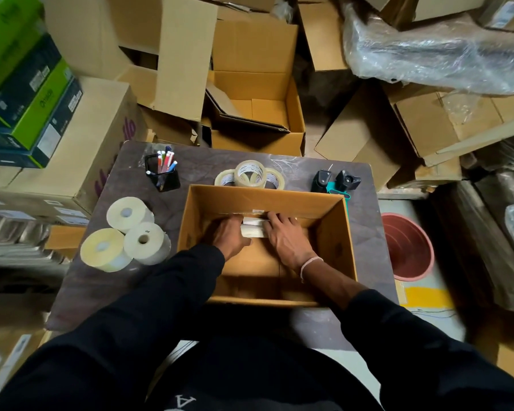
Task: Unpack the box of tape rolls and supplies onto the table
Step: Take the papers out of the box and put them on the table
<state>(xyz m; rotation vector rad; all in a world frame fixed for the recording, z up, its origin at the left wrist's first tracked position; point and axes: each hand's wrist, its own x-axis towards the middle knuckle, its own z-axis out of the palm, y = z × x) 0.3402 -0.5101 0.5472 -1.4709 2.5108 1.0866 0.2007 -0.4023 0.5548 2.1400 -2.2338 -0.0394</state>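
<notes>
An open cardboard box [336,232] stands on the dark table [107,280]. Both my hands are inside it, at its far wall. My left hand [229,235] and my right hand [285,235] grip the two ends of a small white stack [253,228] of flat items. On the table to the left lie three large cream label rolls [128,232]. Three clear tape rolls [250,173] are stacked behind the box. A black pen holder [163,176] with markers stands at the far left, and two black tape dispensers [336,180] at the far right.
Empty and stacked cardboard boxes [255,114] crowd the floor behind the table. Green and dark boxes [27,93] sit on a carton at left. A red plastic bucket [407,247] stands right of the table, and plastic-wrapped goods [439,48] lie at the upper right.
</notes>
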